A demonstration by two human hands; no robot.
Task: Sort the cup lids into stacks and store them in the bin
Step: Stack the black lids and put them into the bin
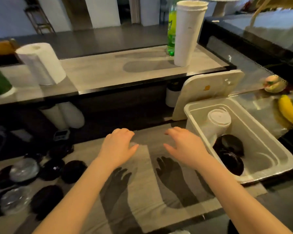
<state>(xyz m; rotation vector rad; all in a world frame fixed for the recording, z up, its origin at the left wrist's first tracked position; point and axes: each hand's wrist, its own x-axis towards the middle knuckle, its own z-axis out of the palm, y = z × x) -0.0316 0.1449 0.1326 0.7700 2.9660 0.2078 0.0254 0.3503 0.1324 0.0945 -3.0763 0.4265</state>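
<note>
Several black cup lids (71,171) and clear cup lids (24,169) lie scattered on the counter at the lower left. The white bin (269,168) stands at the right, holding a stack of clear lids (218,120) lying on its side and stacks of black lids (230,154). My left hand (118,147) and my right hand (184,144) hover side by side above the counter's middle, fingers relaxed and holding nothing. The right hand is just left of the bin's near wall.
A raised shelf behind carries a paper towel roll (42,65), a tall stack of white cups (188,32) and a green bottle (171,31). The bin's white cover (208,95) leans behind it. A banana (289,110) lies at the far right.
</note>
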